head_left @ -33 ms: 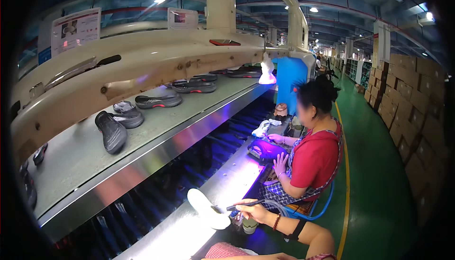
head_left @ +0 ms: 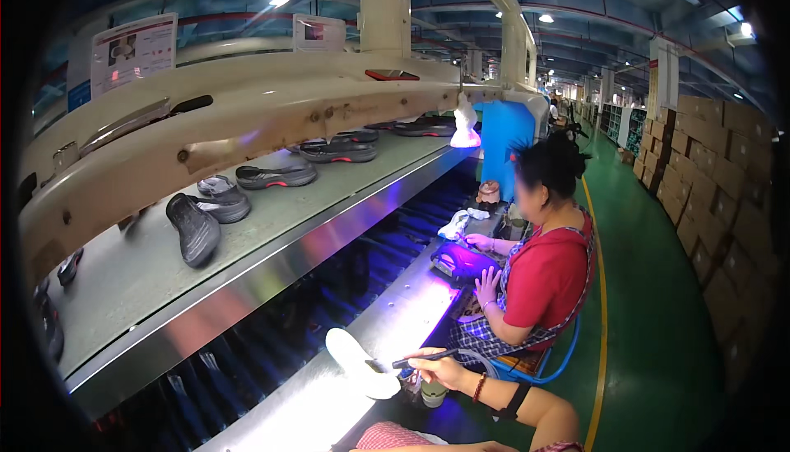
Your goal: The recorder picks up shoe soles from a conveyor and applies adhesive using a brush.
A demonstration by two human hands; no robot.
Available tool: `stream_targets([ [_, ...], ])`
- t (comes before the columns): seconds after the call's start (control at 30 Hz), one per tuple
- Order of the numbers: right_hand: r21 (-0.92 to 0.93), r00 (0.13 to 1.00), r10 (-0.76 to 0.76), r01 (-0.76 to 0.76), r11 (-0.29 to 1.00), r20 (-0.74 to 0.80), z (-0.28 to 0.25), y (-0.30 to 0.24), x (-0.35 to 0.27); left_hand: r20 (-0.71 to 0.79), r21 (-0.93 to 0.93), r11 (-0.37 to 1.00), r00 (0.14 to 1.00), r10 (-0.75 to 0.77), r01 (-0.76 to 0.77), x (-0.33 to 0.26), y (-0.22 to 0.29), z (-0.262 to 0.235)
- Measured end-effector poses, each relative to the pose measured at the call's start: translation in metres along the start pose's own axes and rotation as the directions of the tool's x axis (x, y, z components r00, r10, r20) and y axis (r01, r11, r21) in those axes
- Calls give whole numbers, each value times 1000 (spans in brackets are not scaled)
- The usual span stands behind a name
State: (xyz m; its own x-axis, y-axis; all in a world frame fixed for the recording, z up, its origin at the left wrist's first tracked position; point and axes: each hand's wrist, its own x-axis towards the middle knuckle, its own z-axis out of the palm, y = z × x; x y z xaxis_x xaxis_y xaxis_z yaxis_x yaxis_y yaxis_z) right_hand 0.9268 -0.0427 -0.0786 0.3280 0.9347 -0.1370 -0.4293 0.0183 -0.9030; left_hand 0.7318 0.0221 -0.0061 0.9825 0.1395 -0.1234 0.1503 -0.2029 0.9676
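Note:
In my right hand [head_left: 438, 367] is a slim dark-handled brush [head_left: 403, 362], gripped between the fingers. Its tip meets a white shoe sole [head_left: 350, 353], overexposed by strong light, which is tilted above the bright metal bench [head_left: 288, 411]. No part of my left hand can be made out; a red checked cloth [head_left: 395, 435] shows at the lower edge. Just behind the brush and below my right hand stands a small greenish pot [head_left: 433, 393].
A co-worker in red [head_left: 539, 279] sits ahead on the right, hands by a purple-lit shoe [head_left: 465, 261]. Dark shoe uppers [head_left: 193, 230] lie on the conveyor belt [head_left: 148, 287] at left, under a cream beam [head_left: 271, 131]. Stacked cartons [head_left: 716, 180] line the green aisle.

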Motion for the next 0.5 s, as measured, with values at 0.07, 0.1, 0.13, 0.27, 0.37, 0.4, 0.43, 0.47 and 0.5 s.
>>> stream_targets([
  [0.07,-2,999,-14,14,1000,39,3,6,-2,-101,63,998,995,-15,21,-20,-10,-9],
  [0.1,-37,999,-9,10,999,37,5,10,-1,-151,92,995,988,-23,37,-30,-16,-13],
  [0.13,-38,996,-36,40,998,85,8,14,-2,-203,116,992,979,-30,55,-41,-21,-15],
  [0.27,12,989,86,-88,996,124,30,31,3,-363,193,971,930,-65,143,-86,-40,-21],
  [0.37,30,975,138,-145,989,176,54,39,9,-463,225,951,882,-87,212,-119,-54,-23],
  [0.4,-14,971,143,-143,990,190,59,39,10,-487,233,945,868,-92,231,-129,-59,-23],
  [0.43,-28,967,153,-150,988,203,62,38,10,-510,239,938,854,-99,251,-137,-64,-22],
  [0.47,9,953,137,-145,989,272,63,36,11,-525,246,933,845,-100,263,-143,-68,-20],
  [0.5,-11,954,145,-147,989,261,62,32,11,-542,238,929,832,-114,283,-149,-72,-21],
])
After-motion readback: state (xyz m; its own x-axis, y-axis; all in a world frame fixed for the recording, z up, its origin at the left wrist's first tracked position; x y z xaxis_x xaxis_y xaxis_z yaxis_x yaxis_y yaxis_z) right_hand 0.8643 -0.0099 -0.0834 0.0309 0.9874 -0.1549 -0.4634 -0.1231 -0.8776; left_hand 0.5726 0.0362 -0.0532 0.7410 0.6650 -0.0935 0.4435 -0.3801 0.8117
